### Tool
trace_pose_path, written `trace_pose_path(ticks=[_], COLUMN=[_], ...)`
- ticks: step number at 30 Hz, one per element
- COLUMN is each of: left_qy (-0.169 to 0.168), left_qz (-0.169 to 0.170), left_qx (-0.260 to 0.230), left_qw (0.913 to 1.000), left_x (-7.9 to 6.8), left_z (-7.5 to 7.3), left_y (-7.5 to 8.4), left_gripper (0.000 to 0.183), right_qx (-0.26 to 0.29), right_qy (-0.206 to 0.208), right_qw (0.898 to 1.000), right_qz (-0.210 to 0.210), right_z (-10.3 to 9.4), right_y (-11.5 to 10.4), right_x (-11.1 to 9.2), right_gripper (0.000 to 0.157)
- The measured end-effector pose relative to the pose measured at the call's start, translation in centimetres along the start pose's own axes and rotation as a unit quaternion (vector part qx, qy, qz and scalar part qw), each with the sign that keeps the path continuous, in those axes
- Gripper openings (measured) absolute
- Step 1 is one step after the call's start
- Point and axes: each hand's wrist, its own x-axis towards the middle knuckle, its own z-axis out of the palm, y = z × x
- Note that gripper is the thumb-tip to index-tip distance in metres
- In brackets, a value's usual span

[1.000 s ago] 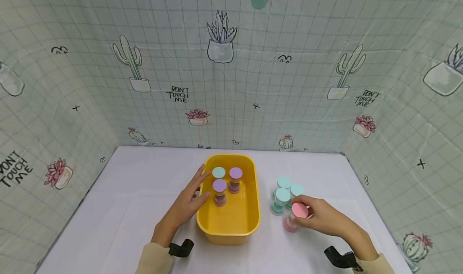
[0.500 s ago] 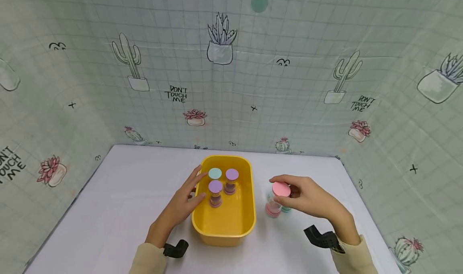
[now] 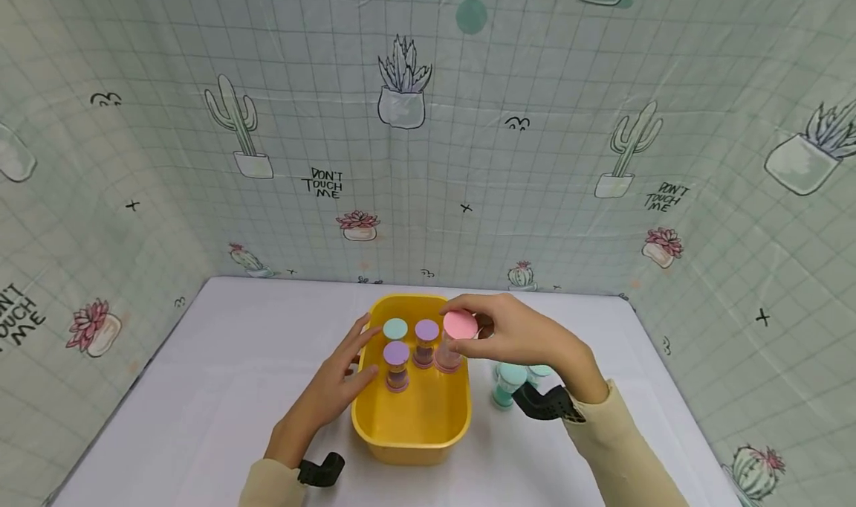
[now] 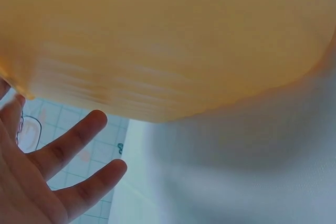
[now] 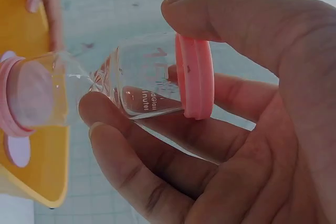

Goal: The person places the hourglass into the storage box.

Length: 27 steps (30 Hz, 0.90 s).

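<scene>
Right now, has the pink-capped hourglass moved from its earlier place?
Yes. In the right hand, the pink-capped hourglass has gone leftward, from right of the yellow bin to over its right part.

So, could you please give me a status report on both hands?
Left hand at left rim of bin. Right hand gripping pink hourglass over bin. Purple hourglass close beside it, may crowd it.

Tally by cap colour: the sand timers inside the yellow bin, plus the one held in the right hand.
Purple sand timers: 2
Teal sand timer: 1
Pink sand timer, in the right hand: 1
Total: 4
</scene>
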Motion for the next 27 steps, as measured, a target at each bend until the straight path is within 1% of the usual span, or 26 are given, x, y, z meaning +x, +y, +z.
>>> trace_pose_path(ticks=[4, 9, 11, 16, 18, 23, 25, 27], left_qy=[-0.004, -0.003, -0.003, -0.008, -0.007, -0.005, -0.004, -0.003], left_qz=[0.003, 0.006, 0.007, 0.007, 0.006, 0.008, 0.008, 0.007], left_qx=[0.005, 0.007, 0.007, 0.004, 0.004, 0.003, 0.003, 0.001], left_qw=[1.0000, 0.9999, 0.9999, 0.9999, 0.9999, 0.9999, 1.0000, 1.0000], left_x=[-0.2, -0.2, -0.1, -0.1, -0.1, -0.1, -0.1, -0.1], left_z=[0.0, -0.1, -0.1, -0.2, -0.2, -0.2, -0.1, -0.1], left_y=[-0.1, -0.1, -0.1, 0.1, 0.1, 0.2, 0.1, 0.1], left_gripper=[0.060, 0.060, 0.060, 0.061, 0.061, 0.061, 0.060, 0.061], right_qx=[-0.010, -0.032, -0.041, -0.084, -0.098, -0.112, -0.110, -0.103], right_qy=[-0.044, -0.088, -0.108, -0.155, -0.167, -0.190, -0.196, -0.203], right_qw=[0.999, 0.995, 0.993, 0.984, 0.981, 0.975, 0.974, 0.972], right_qz=[0.007, 0.014, 0.020, 0.026, 0.024, 0.029, 0.040, 0.059], right_z=[0.4, 1.1, 1.5, 2.0, 2.1, 2.4, 2.6, 3.0], right_y=[-0.1, 0.2, 0.4, 0.6, 0.6, 0.8, 1.0, 1.4], right_x=[1.6, 3.2, 3.8, 5.3, 5.7, 6.7, 7.1, 7.5], right_gripper=[0.030, 0.029, 0.029, 0.030, 0.030, 0.029, 0.031, 0.034])
